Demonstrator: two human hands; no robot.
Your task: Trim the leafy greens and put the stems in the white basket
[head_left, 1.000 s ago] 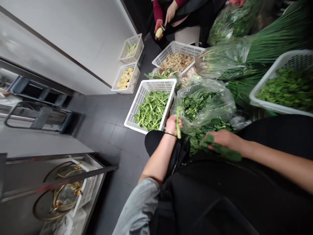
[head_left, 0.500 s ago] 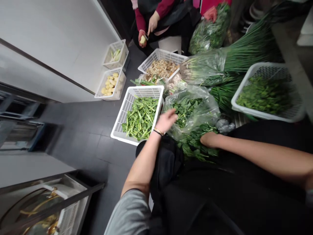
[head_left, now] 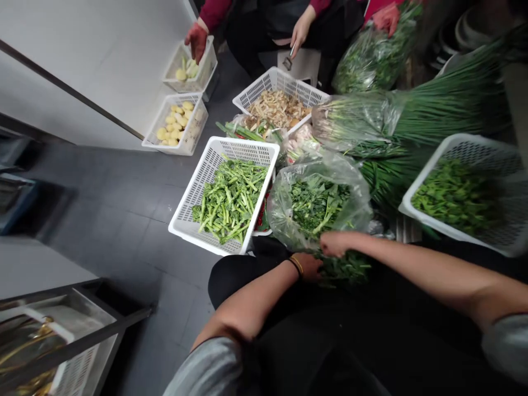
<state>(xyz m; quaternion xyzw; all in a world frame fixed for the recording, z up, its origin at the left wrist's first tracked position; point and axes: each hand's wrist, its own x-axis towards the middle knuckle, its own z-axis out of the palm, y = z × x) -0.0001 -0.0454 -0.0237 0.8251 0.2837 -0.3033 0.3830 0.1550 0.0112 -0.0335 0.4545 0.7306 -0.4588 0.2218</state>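
Note:
My right hand [head_left: 335, 243] is closed, its fingers curled at the near edge of a clear plastic bag [head_left: 280, 206] of leafy greens [head_left: 315, 206]. A pale green stalk rises from beside those fingers. Just below, my left hand [head_left: 309, 267] reaches into a loose heap of leafy greens [head_left: 348, 269] by my lap, its fingertips hidden by the leaves. To the left of the bag stands a white slotted basket [head_left: 185, 234] holding cut green stalks [head_left: 231, 201] with small florets.
Across from me, a person's gloved hand [head_left: 197, 41] is over a tub [head_left: 171, 77]; their other hand [head_left: 303, 30] holds a peeler. Nearby are a tub of peeled potatoes [head_left: 175, 124], a basket of peelings [head_left: 276, 107], bundled long green stems [head_left: 445, 104] and a basket of greens [head_left: 454, 198].
My left hand has moved from beside the basket of stalks down into the loose greens. My right hand has risen to the bag's edge. The other person's gloved hand has moved over the tub.

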